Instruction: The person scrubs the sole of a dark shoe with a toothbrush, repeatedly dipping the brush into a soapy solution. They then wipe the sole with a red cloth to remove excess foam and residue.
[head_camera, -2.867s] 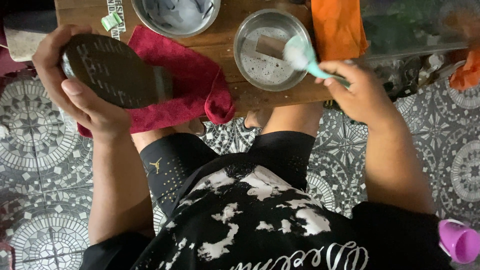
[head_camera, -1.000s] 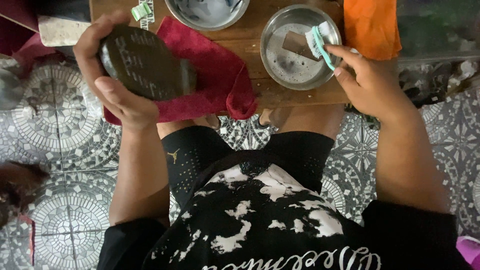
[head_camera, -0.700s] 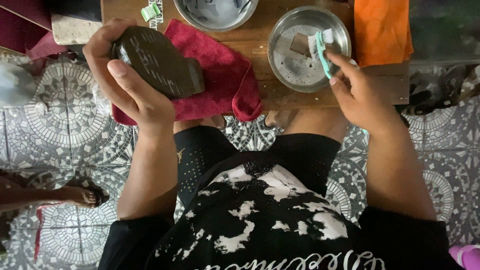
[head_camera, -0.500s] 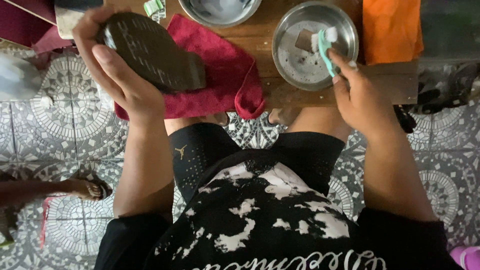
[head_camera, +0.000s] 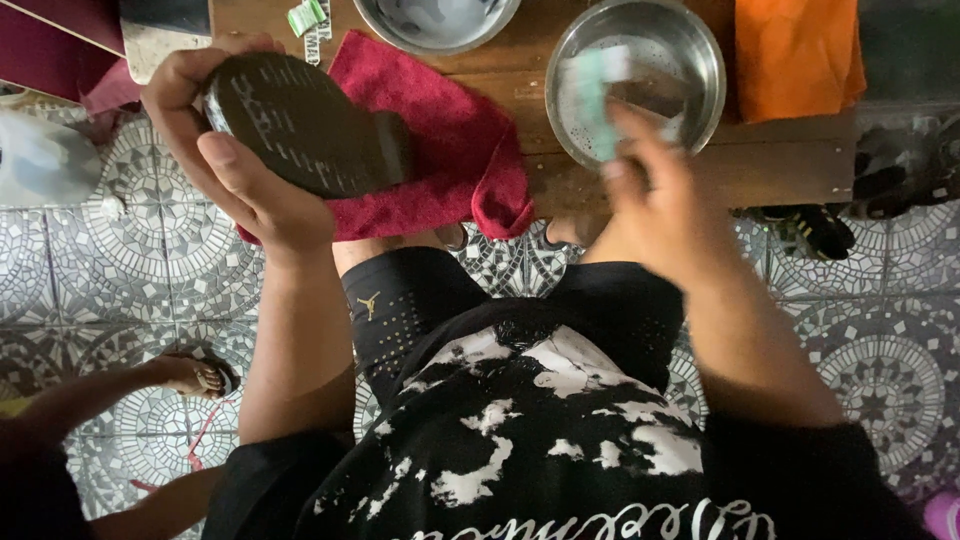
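Two steel bowls on the wooden surface (head_camera: 780, 170). Right bowl (head_camera: 690, 50): wet inside, looks like a thin film of water w/ suds or specks, plus a small dark block lying in it, partly hidden. Far-centre bowl (head_camera: 435, 22): cut off by the frame edge, greyish inside, contents can't tell. Right hand (head_camera: 660, 195) is over the near rim of the right bowl, grip closed on a pale teal brush (head_camera: 598, 95); brush is blurred, head over the bowl's inside, can't tell if it touches the water. Left hand (head_camera: 225, 150) holds a dark shoe (head_camera: 305, 135) sole-up at the left, fingers wrapped round the toe end, thumb pressed on the sole. Sole is black, ribbed w/ rows of small tread marks, blocky heel pointing right. Shoe is above a red cloth (head_camera: 445, 150) that drapes off the near edge of the surface. Orange cloth (head_camera: 795, 50) lies just right of the right bowl. Patterned tile floor (head_camera: 120, 270) below.
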